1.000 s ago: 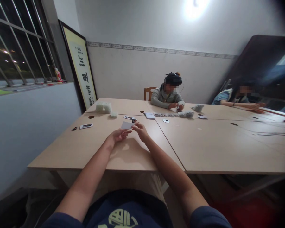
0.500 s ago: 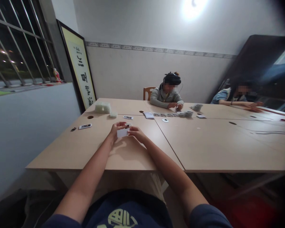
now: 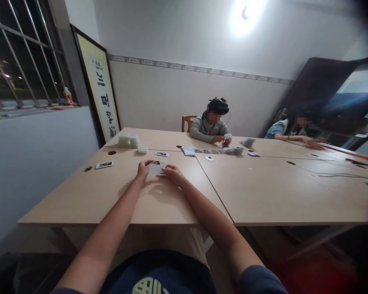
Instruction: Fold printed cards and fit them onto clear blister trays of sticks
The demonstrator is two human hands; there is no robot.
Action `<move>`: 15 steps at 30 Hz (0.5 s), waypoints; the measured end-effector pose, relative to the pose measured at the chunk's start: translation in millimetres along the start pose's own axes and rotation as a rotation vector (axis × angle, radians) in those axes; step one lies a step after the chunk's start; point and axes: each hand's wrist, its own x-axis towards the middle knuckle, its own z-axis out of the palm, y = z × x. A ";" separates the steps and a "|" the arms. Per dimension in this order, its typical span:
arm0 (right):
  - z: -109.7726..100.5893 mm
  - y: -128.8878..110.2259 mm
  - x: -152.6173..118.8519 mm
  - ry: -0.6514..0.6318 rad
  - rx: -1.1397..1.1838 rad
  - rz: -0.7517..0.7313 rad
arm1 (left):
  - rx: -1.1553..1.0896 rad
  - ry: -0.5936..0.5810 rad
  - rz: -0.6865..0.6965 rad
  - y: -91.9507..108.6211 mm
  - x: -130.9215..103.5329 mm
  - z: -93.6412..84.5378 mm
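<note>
Between my two hands is a white card (image 3: 155, 169) with a small dark picture piece (image 3: 157, 162) at its upper edge. My left hand (image 3: 143, 168) pinches the card's left side. On the right side, the fingers of my right hand (image 3: 171, 171) are closed on the card. Beyond my hands lies a small white-framed item (image 3: 162, 154) with a dark middle. A similar item (image 3: 104, 165) lies to the left, beside a small dark piece (image 3: 88, 168).
Pale stacks (image 3: 128, 141) and a smaller pile (image 3: 142, 150) stand at the back left of the table (image 3: 79, 196). White papers (image 3: 188, 152), a round white piece (image 3: 209, 158) and a row of small packets (image 3: 217, 151) lie before a person (image 3: 210, 126). Another person sits right.
The card has turned flatter and wider to view between my hands, and more of the dark picture shows. The whole view has shifted slightly.
</note>
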 end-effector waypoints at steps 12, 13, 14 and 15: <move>-95.6 -52.5 79.2 0.836 0.089 -0.050 | 0.058 0.128 -0.078 6.8 -22.4 14.9; -106.8 -54.4 84.6 0.895 0.091 -0.043 | 0.069 0.118 -0.066 5.4 -24.6 18.7; -117.0 -54.6 89.4 0.940 0.094 -0.032 | 0.082 0.110 -0.053 4.5 -26.2 21.7; -125.7 -53.6 93.9 0.971 0.099 -0.025 | 0.095 0.105 -0.038 4.2 -27.3 24.0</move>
